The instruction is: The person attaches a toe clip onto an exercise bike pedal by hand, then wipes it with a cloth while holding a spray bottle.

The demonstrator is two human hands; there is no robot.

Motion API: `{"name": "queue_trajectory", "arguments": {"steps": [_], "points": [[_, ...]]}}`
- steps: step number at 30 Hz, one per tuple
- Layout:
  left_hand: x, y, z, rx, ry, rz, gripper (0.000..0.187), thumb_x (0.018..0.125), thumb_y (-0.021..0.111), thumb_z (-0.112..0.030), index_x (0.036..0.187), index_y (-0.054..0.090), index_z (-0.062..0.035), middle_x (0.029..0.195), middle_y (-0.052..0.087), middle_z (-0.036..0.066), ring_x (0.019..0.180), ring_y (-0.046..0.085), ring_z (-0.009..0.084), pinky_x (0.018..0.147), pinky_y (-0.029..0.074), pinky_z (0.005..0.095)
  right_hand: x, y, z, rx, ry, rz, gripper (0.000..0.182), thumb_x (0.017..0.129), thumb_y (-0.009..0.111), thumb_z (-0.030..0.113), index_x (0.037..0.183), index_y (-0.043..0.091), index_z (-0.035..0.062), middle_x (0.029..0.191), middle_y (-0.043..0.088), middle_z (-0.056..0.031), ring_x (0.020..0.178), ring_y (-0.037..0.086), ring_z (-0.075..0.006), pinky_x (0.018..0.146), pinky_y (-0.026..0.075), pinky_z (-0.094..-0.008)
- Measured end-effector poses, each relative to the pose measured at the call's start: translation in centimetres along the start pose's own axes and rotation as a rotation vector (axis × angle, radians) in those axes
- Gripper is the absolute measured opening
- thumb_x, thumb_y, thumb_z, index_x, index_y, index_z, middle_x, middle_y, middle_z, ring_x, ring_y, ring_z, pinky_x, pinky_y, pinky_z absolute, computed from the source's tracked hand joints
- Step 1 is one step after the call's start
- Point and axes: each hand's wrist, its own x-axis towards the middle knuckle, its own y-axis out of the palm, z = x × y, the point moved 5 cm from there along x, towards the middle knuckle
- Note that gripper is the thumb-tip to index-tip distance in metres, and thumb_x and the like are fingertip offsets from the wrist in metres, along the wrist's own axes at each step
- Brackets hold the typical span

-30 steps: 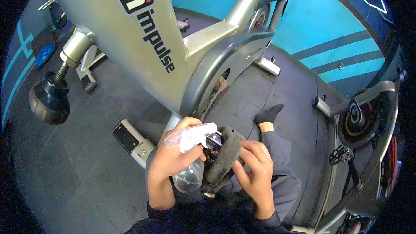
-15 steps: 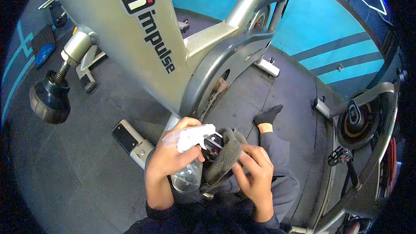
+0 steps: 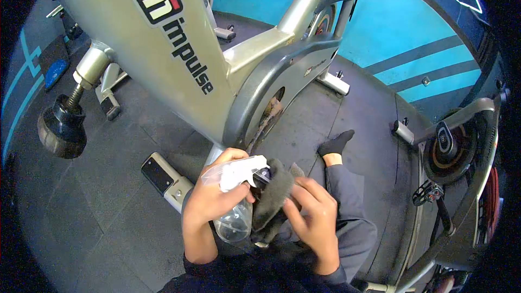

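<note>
A clear spray bottle [image 3: 234, 222] with a white trigger head is gripped by my left hand [image 3: 217, 195], its fingers wrapped round the neck. Just right of it, a dark grey cloth [image 3: 275, 195] is pinched in my right hand [image 3: 313, 211]. The cloth lies against a dark pedal part [image 3: 261, 178] of the bike, which it mostly hides. Above my hands stands a silver exercise bike frame [image 3: 163, 59] with "impulse" lettering and a grey flywheel cover [image 3: 271, 87].
A silver foot bar [image 3: 165, 179] of the bike lies left of my hands. A black knob [image 3: 62, 130] on a threaded post is at the far left. My socked foot [image 3: 336, 144] rests on the floor. Another bike [image 3: 456, 152] stands at the right, before a blue wall [image 3: 401, 38].
My right hand and the cloth have shifted slightly left, and the cloth now covers more of the pedal part. The bike frame appears a little further left in view.
</note>
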Motion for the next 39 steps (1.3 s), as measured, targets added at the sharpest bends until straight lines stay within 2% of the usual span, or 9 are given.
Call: {"name": "queue_trajectory", "arguments": {"steps": [7, 9, 12, 16, 18, 25, 30, 33, 39], "points": [[0.0, 0.2, -0.4, 0.06, 0.004, -0.036, 0.035, 0.077, 0.054, 0.003, 0.112, 0.049, 0.0003, 0.087, 0.064, 0.009, 0.068, 0.065, 0.0141, 0.06, 0.051, 0.0269, 0.2, -0.1, 0.2, -0.042, -0.011, -0.039, 0.017, 0.073, 0.07, 0.014, 0.087, 0.065, 0.0046, 0.09, 0.064, -0.0108, 0.077, 0.063, -0.03, 0.069, 0.051, -0.037], [0.1, 0.0, -0.7, 0.272, 0.112, -0.058, 0.037, 0.071, 0.055, 0.002, 0.108, 0.051, 0.0034, 0.09, 0.058, 0.006, 0.076, 0.061, 0.0124, 0.064, 0.049, 0.0249, 1.8, 1.6, 0.7, 0.005, -0.022, -0.021, 0.015, 0.075, 0.068, 0.014, 0.086, 0.064, 0.0057, 0.089, 0.063, -0.0091, 0.075, 0.063, -0.0283, 0.066, 0.05, -0.0369], [0.2, 0.0, -1.0, 0.394, 0.298, -0.076, 0.034, 0.076, 0.056, 0.002, 0.109, 0.051, 0.0002, 0.085, 0.063, 0.007, 0.073, 0.062, 0.0118, 0.061, 0.05, 0.0261, 2.3, 1.8, 0.9, 0.002, -0.015, 0.007, 0.015, 0.076, 0.068, 0.015, 0.087, 0.063, 0.0062, 0.09, 0.062, -0.0098, 0.076, 0.063, -0.0281, 0.066, 0.051, -0.0366], [0.1, 0.0, -0.8, 0.249, 0.143, -0.029, 0.035, 0.076, 0.055, 0.002, 0.11, 0.049, 0.001, 0.085, 0.063, 0.008, 0.07, 0.063, 0.0132, 0.06, 0.05, 0.0267, 0.7, 0.6, 0.6, -0.032, -0.084, -0.038, 0.016, 0.075, 0.068, 0.014, 0.087, 0.063, 0.0053, 0.091, 0.062, -0.0114, 0.077, 0.063, -0.0291, 0.067, 0.051, -0.0365], [-0.1, 0.1, -0.1, -0.001, -0.005, -0.01, 0.036, 0.076, 0.054, 0.003, 0.112, 0.047, 0.0016, 0.085, 0.063, 0.009, 0.067, 0.064, 0.015, 0.06, 0.051, 0.0274, -0.4, -0.2, -0.1, 0.004, -0.016, -0.014, 0.017, 0.074, 0.07, 0.013, 0.087, 0.064, 0.0042, 0.092, 0.063, -0.0127, 0.077, 0.064, -0.0301, 0.069, 0.052, -0.0367], [0.0, 0.3, -0.2, 0.055, 0.024, -0.052, 0.036, 0.077, 0.054, 0.003, 0.112, 0.047, 0.0016, 0.085, 0.063, 0.009, 0.065, 0.065, 0.016, 0.059, 0.051, 0.0274, 0.9, 0.6, 0.4, 0.002, 0.017, 0.008, 0.017, 0.075, 0.068, 0.014, 0.089, 0.065, 0.0049, 0.093, 0.063, -0.0118, 0.078, 0.064, -0.0298, 0.069, 0.051, -0.0369], [0.3, -0.1, -0.2, 0.311, 0.215, -0.029, 0.035, 0.076, 0.054, 0.003, 0.111, 0.047, 0.0018, 0.085, 0.062, 0.009, 0.066, 0.065, 0.0157, 0.059, 0.051, 0.0273, 2.0, 1.5, 0.3, 0.067, -0.027, 0.031, 0.016, 0.078, 0.067, 0.015, 0.09, 0.064, 0.0056, 0.092, 0.063, -0.0106, 0.078, 0.063, -0.0287, 0.068, 0.051, -0.0364], [0.0, 0.2, -0.1, 0.002, -0.006, -0.028, 0.035, 0.076, 0.054, 0.004, 0.111, 0.047, 0.0018, 0.085, 0.062, 0.009, 0.066, 0.065, 0.0153, 0.058, 0.051, 0.0271, 0.3, -0.1, -0.1, 0.034, 0.004, 0.015, 0.016, 0.077, 0.068, 0.015, 0.089, 0.064, 0.0054, 0.091, 0.063, -0.0107, 0.078, 0.063, -0.0295, 0.069, 0.051, -0.0369], [0.0, 0.3, -0.2, 0.046, 0.027, -0.045, 0.035, 0.076, 0.053, 0.005, 0.11, 0.047, 0.0017, 0.085, 0.062, 0.009, 0.066, 0.065, 0.0151, 0.059, 0.051, 0.0269, 0.0, -1.0, -0.5, 0.02, 0.001, 0.042, 0.018, 0.075, 0.069, 0.015, 0.089, 0.065, 0.0043, 0.093, 0.064, -0.011, 0.08, 0.063, -0.0296, 0.07, 0.051, -0.0373]]}}
